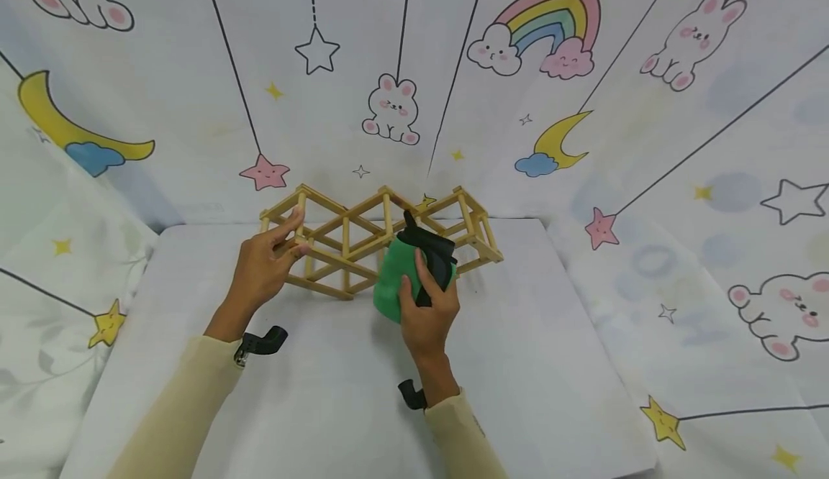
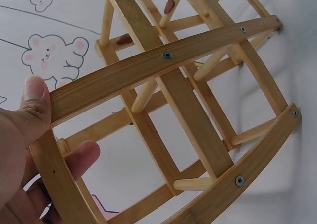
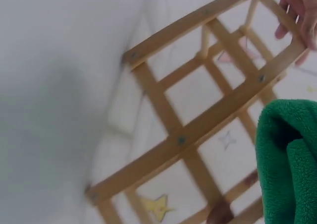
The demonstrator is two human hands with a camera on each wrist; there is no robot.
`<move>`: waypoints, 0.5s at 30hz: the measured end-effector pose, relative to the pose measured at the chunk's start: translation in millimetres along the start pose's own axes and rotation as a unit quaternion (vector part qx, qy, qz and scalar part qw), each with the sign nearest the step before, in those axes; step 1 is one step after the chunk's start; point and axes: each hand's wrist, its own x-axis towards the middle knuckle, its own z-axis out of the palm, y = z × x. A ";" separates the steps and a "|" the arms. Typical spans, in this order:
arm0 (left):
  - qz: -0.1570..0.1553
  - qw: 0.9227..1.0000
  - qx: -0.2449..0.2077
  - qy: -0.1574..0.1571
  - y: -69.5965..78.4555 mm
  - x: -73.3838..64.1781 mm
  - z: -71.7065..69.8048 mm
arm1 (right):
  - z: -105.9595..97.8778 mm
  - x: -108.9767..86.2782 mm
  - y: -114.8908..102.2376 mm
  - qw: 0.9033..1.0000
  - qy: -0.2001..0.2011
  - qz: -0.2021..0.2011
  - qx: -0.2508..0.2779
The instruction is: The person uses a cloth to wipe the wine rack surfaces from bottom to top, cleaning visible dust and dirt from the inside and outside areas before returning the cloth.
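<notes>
A wooden lattice rack (image 1: 346,238) of slats and round rods stands at the back of the white table. My left hand (image 1: 262,267) grips its left end; in the left wrist view the thumb (image 2: 34,102) lies against a slat and the fingers are partly hidden behind it. Dark brown marks (image 2: 170,5) show on some rods and slats. My right hand (image 1: 430,317) holds a folded green cloth (image 1: 391,285) together with a black object (image 1: 437,249) of unclear kind, in front of the rack's middle. In the right wrist view the fluffy cloth (image 3: 280,159) shows beside the rack; the right hand is hidden.
The white tabletop (image 1: 324,400) stretches in front of the rack. Behind and at both sides hangs a white cloth backdrop (image 1: 350,119) printed with stars, moons and bunnies, close behind the rack. Black camera mounts (image 1: 265,341) sit on both wrists.
</notes>
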 end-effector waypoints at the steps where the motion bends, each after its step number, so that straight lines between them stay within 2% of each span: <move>1: 0.000 1.000 0.000 0.001 -0.4 -0.2 0.4 | 7.4 1.2 -2.7 1.000 -0.002 -0.006 0.006; 6: -0.004 1.000 -0.004 0.001 -1.6 -1.3 2.2 | 37.8 -12.6 4.2 0.999 -0.038 0.019 0.016; 9: -0.007 1.000 -0.006 0.000 -2.2 -1.7 2.6 | 46.3 -29.2 7.7 0.996 -0.083 0.038 -0.015; 11: -0.006 1.000 -0.005 -0.001 -2.1 -1.5 2.5 | 48.3 -37.7 7.8 0.994 -0.100 0.040 -0.032; 15: -0.004 1.000 0.005 0.002 -0.3 0.4 0.3 | 50.8 -38.5 4.8 0.997 -0.068 0.028 -0.025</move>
